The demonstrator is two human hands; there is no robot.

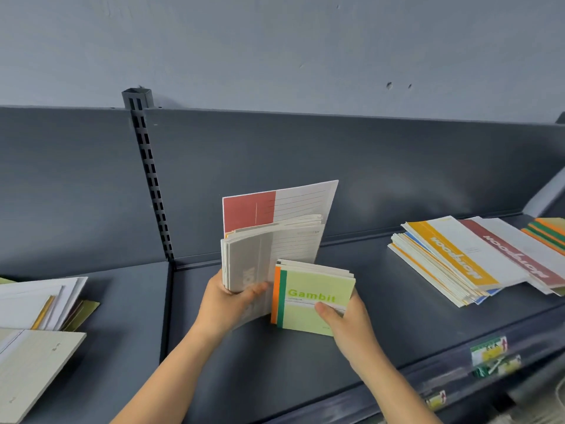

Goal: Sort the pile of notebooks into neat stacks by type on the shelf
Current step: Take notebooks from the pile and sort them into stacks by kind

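Left grip (227, 301) curls round the upright grey notebooks (250, 255), standing them on the shelf (382, 301); just right of them, right grip (345, 322) pinches the green Gambit notebooks (318, 296), likely separating that type.

Shop: slotted metal shelf (305, 347) with price labels (489, 353).
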